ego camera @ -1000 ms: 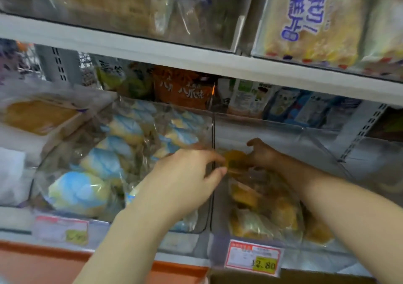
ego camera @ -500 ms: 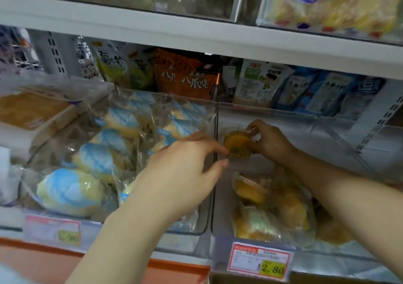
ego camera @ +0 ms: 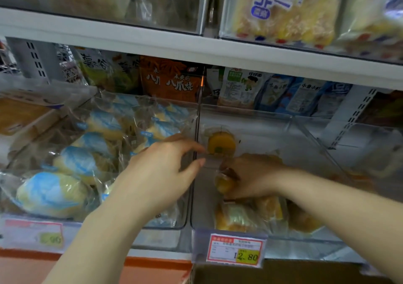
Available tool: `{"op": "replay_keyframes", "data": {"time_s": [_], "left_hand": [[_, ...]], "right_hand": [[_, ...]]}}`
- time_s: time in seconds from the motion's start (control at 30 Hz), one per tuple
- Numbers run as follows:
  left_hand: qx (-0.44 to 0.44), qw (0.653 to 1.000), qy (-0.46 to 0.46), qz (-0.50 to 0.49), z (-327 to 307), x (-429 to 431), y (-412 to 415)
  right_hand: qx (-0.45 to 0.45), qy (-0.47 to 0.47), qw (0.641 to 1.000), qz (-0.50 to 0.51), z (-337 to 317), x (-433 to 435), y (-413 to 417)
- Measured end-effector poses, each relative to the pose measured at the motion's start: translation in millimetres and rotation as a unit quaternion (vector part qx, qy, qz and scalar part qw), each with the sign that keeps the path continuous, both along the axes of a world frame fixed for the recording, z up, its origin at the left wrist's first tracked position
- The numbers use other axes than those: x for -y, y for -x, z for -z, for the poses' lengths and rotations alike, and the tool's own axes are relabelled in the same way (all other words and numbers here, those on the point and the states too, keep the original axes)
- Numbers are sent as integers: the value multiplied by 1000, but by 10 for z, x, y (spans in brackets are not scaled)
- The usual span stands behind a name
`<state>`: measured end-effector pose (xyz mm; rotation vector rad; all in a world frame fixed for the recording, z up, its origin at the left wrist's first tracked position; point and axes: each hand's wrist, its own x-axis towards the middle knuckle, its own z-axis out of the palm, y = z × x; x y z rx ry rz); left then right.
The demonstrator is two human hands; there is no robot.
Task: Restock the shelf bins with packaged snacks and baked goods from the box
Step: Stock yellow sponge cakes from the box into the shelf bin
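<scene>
A clear shelf bin (ego camera: 268,122) holds several wrapped orange cakes (ego camera: 268,211) at its front. One wrapped orange cake (ego camera: 221,145) stands upright near the bin's back left corner. My left hand (ego camera: 165,168) reaches over the divider, and its index finger and thumb pinch that packet's lower left wrapper edge. My right hand (ego camera: 253,175) is lower in the same bin, with its fingers curled round a second wrapped orange cake (ego camera: 223,184). The box is mostly out of view.
The neighbouring clear bin (ego camera: 187,207) on the left is packed with blue-and-yellow bread packets (ego camera: 52,193). Snack bags (ego camera: 172,81) stand behind the bins. A white shelf board (ego camera: 196,51) runs close above. A price tag (ego camera: 236,251) hangs below the cake bin.
My right hand let go of the upright cake and dropped down onto a second packet nearer the front. My left hand stayed at the upright packet's edge.
</scene>
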<state>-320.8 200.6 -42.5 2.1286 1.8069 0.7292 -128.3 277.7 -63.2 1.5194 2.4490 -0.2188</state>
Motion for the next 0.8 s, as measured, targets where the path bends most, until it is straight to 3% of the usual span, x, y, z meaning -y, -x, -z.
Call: {"op": "replay_keyframes", "data": {"time_s": [0.13, 0.27, 0.33, 0.4, 0.5, 0.57, 0.67, 0.7, 0.8], "left_hand": [[-14, 1000, -14, -2, 13, 24, -3], [8, 998, -62, 15, -4, 46, 12], [11, 995, -94, 26, -36, 65, -7], [22, 992, -119, 46, -78, 102, -69], [73, 988, -99, 89, -124, 178, -212], [115, 985, -59, 117, -126, 213, -287], [183, 972, -30, 145, -129, 262, -374], [212, 966, -44, 141, -138, 282, -398], [327, 937, -77, 92, -156, 310, -457]], "right_hand": [[-94, -49, 994, 24, -68, -15, -49], [-302, -51, 947, 101, -329, 83, -262], [-423, -9, 896, 138, -442, 213, -375], [-545, 70, 821, 155, -530, 384, -463], [-654, 184, 712, 178, -630, 664, -536], [-663, 211, 698, 171, -663, 820, -559], [-672, 181, 698, 169, -719, 961, -585], [-690, 163, 682, 179, -736, 992, -583], [-775, 144, 573, 224, -668, 1092, -541]]}}
